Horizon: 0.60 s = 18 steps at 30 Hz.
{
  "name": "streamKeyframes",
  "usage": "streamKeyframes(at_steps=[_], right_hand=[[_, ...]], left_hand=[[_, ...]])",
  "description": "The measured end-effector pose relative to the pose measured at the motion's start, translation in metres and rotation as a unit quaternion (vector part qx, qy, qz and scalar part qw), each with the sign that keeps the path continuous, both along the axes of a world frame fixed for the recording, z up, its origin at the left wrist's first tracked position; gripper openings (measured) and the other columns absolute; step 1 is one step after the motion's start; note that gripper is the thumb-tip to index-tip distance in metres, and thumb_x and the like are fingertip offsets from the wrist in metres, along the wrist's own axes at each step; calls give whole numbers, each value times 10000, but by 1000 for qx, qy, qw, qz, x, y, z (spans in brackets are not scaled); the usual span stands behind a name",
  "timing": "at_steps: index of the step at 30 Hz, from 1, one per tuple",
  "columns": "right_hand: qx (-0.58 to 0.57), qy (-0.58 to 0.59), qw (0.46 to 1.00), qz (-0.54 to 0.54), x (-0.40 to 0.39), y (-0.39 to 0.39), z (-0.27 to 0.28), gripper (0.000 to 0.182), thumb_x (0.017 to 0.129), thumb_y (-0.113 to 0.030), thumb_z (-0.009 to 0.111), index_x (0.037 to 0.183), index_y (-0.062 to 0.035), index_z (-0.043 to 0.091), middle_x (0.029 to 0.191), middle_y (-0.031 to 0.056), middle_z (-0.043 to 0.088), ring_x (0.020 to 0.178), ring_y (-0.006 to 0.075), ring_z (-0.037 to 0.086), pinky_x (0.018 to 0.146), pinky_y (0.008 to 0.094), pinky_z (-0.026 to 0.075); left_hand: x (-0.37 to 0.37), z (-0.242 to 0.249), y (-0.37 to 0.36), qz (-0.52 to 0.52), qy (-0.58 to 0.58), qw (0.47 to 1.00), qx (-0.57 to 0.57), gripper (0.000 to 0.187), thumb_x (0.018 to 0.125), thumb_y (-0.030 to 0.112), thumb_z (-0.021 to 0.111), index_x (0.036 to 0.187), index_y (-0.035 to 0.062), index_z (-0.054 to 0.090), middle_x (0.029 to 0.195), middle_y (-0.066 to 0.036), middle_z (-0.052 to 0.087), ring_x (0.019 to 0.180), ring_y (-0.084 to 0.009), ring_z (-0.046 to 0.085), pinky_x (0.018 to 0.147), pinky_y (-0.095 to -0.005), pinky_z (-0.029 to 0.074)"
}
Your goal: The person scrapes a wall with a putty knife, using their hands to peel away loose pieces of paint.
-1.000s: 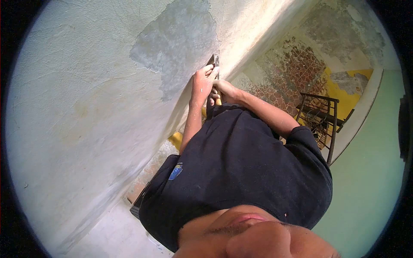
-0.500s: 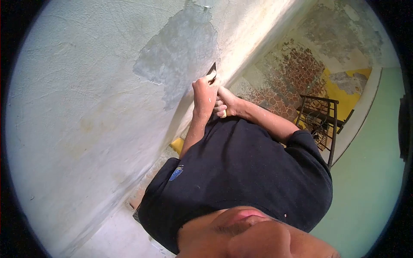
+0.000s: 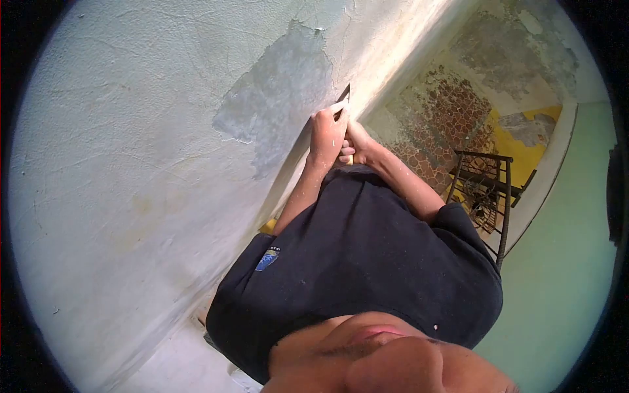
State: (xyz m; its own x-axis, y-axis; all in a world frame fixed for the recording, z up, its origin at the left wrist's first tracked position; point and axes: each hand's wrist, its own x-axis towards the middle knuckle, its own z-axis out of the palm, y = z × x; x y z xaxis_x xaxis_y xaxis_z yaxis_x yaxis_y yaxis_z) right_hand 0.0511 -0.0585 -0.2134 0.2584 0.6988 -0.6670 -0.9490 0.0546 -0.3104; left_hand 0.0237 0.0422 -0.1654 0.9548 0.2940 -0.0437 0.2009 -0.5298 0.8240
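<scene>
A scraper [image 3: 345, 94] with a dark pointed blade and a yellow handle end is held in both hands, its blade up against the pale wall [image 3: 131, 164]. My left hand [image 3: 327, 134] grips it near the blade, thumb and fingers pressed close to the metal. Lower down, my right hand [image 3: 357, 139] is closed around the handle, whose end shows below the fingers. White flecks dot both hands and forearms. Just left of the blade is a bare grey patch [image 3: 278, 85] with ragged, peeling paint edges.
At right stands a dark metal rack [image 3: 483, 190]. Behind it is a floor of reddish patterned tile [image 3: 452, 111], partly whitened, and a yellow wall area [image 3: 524, 154] with peeled spots. A green wall [image 3: 557, 288] runs along the right side.
Both hands and the scraper have moved up and to the right along the wall, away from the grey patch. The grip is unchanged; the view has shifted slightly.
</scene>
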Motion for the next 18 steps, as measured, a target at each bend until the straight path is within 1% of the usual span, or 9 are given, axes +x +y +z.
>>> streamKeyframes(at_steps=[6,8,9,10,12,13,15,17,18], right_hand=[[-37,-50,997,-38,-2,-17,-20,419,1020,-500,461,854,-116,481,608,-25,422,420,86,353,362,291,312],[-153,-178,967,-99,-4,-19,0,274,1050,-333,457,1197,-102,438,684,26,506,424,99,401,347,268,303],[-154,-178,967,-97,-6,-22,6,274,1050,-333,457,1197,-102,438,684,26,506,424,99,401,347,268,303],[-183,-241,943,-137,-7,-25,12,358,1035,-256,488,1337,-152,325,742,55,544,441,110,436,348,266,318],[-181,-308,916,-185,-5,-33,7,751,994,-92,518,1580,-313,103,842,114,634,443,120,480,339,260,344],[-180,-307,917,-181,-7,-35,10,751,994,-92,518,1580,-313,103,842,114,634,443,120,480,339,260,344],[-161,-336,912,-174,-14,-38,23,882,981,-52,496,1620,-347,-35,887,138,670,420,110,479,326,257,354],[-139,-348,912,-164,-18,-37,29,915,948,-30,477,1632,-294,-71,828,146,673,390,153,508,325,303,403],[-136,-347,917,-144,-20,-36,32,892,942,-30,468,1640,-288,-25,818,144,672,393,153,511,327,304,408]], left_hand=[[3,-26,-5,-28,6,999,-44,356,992,182,644,1258,-54,659,1032,-215,755,906,-195,732,796,-326,571],[2,-33,-6,-35,7,998,-51,346,1001,177,633,1259,-52,661,1025,-195,759,904,-183,725,800,-319,572],[2,-39,-7,-17,23,993,-112,346,1012,174,619,1269,-54,655,1025,-167,754,906,-173,719,796,-314,572],[2,-47,-8,1,38,984,-172,346,1022,172,604,1279,-56,648,1026,-139,750,907,-164,713,793,-309,572],[3,-62,-5,15,45,970,-239,344,1032,178,592,1275,-59,647,1018,-112,740,906,-156,709,782,-302,571],[3,-74,-3,26,50,951,-304,344,1042,185,579,1272,-62,646,1010,-85,730,904,-149,706,771,-296,569],[-2,-89,-3,43,2,959,-281,355,1046,204,568,1249,-76,648,1009,-130,740,910,-167,711,772,-303,569],[-9,-65,-6,38,-91,995,0,328,1042,216,563,1133,-73,689,915,-206,740,816,-240,733,736,-357,571],[-11,-52,-5,40,-89,995,1,328,1042,216,563,1133,-73,689,915,-206,740,816,-240,733,736,-357,571]])
